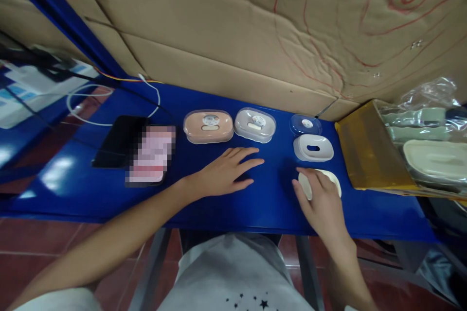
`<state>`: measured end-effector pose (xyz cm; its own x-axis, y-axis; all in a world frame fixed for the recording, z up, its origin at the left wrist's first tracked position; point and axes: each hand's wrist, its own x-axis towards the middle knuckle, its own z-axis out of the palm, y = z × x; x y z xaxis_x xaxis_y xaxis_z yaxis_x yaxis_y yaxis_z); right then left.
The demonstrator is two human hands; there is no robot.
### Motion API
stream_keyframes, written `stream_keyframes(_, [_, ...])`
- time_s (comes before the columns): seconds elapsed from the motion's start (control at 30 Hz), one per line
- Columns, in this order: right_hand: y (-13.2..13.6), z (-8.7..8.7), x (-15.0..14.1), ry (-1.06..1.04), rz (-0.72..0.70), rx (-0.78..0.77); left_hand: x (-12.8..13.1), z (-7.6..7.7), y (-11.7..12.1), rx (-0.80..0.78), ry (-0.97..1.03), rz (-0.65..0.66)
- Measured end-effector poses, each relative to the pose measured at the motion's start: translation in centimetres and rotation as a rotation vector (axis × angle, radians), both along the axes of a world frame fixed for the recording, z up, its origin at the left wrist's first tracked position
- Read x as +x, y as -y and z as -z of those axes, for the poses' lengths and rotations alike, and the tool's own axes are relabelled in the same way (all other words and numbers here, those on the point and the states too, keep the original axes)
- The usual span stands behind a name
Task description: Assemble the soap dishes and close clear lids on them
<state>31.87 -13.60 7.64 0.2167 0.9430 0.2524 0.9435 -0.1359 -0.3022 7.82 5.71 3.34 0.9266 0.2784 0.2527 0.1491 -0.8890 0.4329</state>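
My left hand (231, 172) is over the blue table, palm down, with its fingers stretched out and nothing in them. Just beyond it stand a peach oval soap box (197, 126) and a pale grey one (251, 131), both under clear lids with a round sticker. At the right, my right hand (321, 199) is closed over a cream oval soap box piece (333, 182), thumb at its left side; the hand hides much of it. Past that hand lie a white oval piece with a slot (315, 152) and a loose clear lid with a sticker (305, 125).
A phone with a pixelated screen (151, 155) overlaps a black device (116, 143) at the left, near a white cable (159, 99). An open carton (372, 150) with wrapped green and cream pieces stands at right. A cardboard wall (219, 34) borders the table's back.
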Motion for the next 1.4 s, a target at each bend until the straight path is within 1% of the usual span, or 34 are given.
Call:
stream_keyframes(0.03, [0.3,0.5,0.2,-0.01,0.059,-0.002,0.0,0.0,0.0,0.0,-0.002,0.005])
stream_keyframes(0.07, [0.5,1.0,0.1,-0.044,0.073,-0.009,0.0,0.0,0.1,-0.001,-0.005,0.011])
stream_keyframes(0.1, [0.5,1.4,-0.3,-0.093,0.045,-0.019,0.1,0.0,0.2,-0.002,-0.006,0.017])
stream_keyframes(0.17, [0.2,1.6,-1.4,-0.206,-0.096,-0.051,0.1,0.0,0.3,-0.014,-0.01,0.03])
stream_keyframes(0.23, [-0.7,1.1,-2.2,-0.272,-0.256,-0.065,0.2,0.1,0.4,-0.034,-0.019,0.046])
stream_keyframes(0.27, [-1.2,0.7,-2.1,-0.274,-0.303,-0.048,0.2,0.2,0.4,-0.042,-0.027,0.056])
stream_keyframes(0.3, [-1.8,0.2,-1.6,-0.25,-0.313,-0.017,0.2,0.2,0.5,-0.045,-0.037,0.066])
stream_keyframes(0.33, [-2.4,-0.2,-0.5,-0.196,-0.286,0.019,0.3,0.2,0.5,-0.044,-0.046,0.075])
stream_keyframes(0.37, [-2.9,-0.5,0.9,-0.121,-0.228,0.048,0.3,0.1,0.5,-0.04,-0.051,0.085])
stream_keyframes(0.4, [-3.4,-0.6,2.7,-0.034,-0.178,0.042,0.3,0.1,0.5,-0.037,-0.052,0.097])
stream_keyframes(0.43, [-3.8,-0.6,4.8,0.061,-0.137,-0.006,0.4,0.0,0.6,-0.034,-0.049,0.112])
stream_keyframes(0.47, [-4.1,-0.5,6.9,0.139,-0.116,-0.07,0.5,-0.1,0.6,-0.03,-0.045,0.127])
stream_keyframes(0.53, [-4.4,0.1,10.5,0.229,-0.081,-0.17,0.6,-0.3,0.7,-0.013,-0.038,0.143])
stream_keyframes(0.6, [-4.5,1.0,12.7,0.257,-0.038,-0.191,0.6,-0.4,0.6,0.005,-0.025,0.128])
stream_keyframes(0.63, [-4.5,1.4,13.2,0.257,-0.025,-0.182,0.6,-0.5,0.5,0.01,-0.014,0.111])
stream_keyframes(0.7, [-4.5,2.0,12.9,0.246,-0.032,-0.148,0.5,-0.5,0.2,0.019,0.011,0.073])
stream_keyframes(0.77, [-4.6,2.3,11.7,0.213,-0.073,-0.109,0.3,-0.4,-0.1,0.034,0.021,0.04])
stream_keyframes(0.87, [-5.0,2.0,9.7,0.105,-0.228,-0.117,0.1,-0.2,-0.5,0.037,0.002,-0.008])
stream_keyframes(0.93, [-5.1,1.7,9.2,0.044,-0.304,-0.147,0.1,-0.1,-0.6,0.011,-0.022,-0.031])
stream_keyframes(1.0, [-5.0,1.6,9.3,0.036,-0.29,-0.14,0.1,-0.2,-0.6,-0.029,-0.037,-0.032])
stream_keyframes(1.1, [-5.0,2.1,10.0,0.038,-0.223,-0.113,-0.3,-0.4,-0.9,-0.08,-0.042,-0.026])
stream_keyframes(1.27, [-5.9,3.3,9.8,-0.023,-0.246,-0.143,-1.2,-0.7,-1.7,-0.096,-0.095,-0.036])
stream_keyframes(1.4, [-6.3,3.3,9.6,-0.143,-0.202,-0.062,-1.3,-0.6,-1.9,-0.119,-0.091,-0.038])
